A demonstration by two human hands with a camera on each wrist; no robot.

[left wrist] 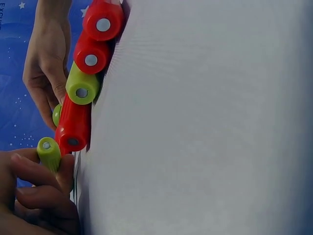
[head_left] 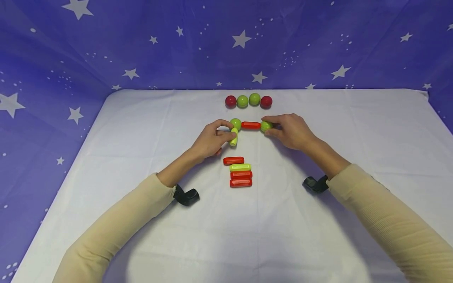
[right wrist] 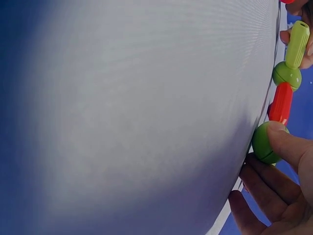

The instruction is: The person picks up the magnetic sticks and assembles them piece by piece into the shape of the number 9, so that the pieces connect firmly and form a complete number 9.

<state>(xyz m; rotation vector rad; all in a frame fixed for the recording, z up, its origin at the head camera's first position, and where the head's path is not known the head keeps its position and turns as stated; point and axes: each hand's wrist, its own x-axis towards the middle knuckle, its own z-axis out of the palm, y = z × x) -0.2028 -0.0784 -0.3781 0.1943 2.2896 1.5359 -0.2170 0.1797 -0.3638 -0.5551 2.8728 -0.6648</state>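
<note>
In the head view my left hand (head_left: 210, 140) pinches a yellow-green magnetic rod (head_left: 234, 140) between thumb and fingers. The rod's far end meets a green ball (head_left: 235, 124). From that ball a red rod (head_left: 251, 125) runs right to a second green ball (head_left: 266, 126), which my right hand (head_left: 292, 132) grips between thumb and fingers. In the right wrist view, the held ball (right wrist: 264, 143), red rod (right wrist: 280, 103), other ball (right wrist: 287, 76) and yellow-green rod (right wrist: 297, 45) form a connected chain. The left wrist view shows the magnet tip of the held rod (left wrist: 47, 145).
Nearer me lie loose rods: red (head_left: 233, 160), yellow-green (head_left: 240, 167) and two more red ones (head_left: 241, 183). Red balls (head_left: 231, 101) and green balls (head_left: 254, 99) line up near the back edge. A starry blue cloth (head_left: 240, 59) hangs behind the white table (head_left: 141, 129).
</note>
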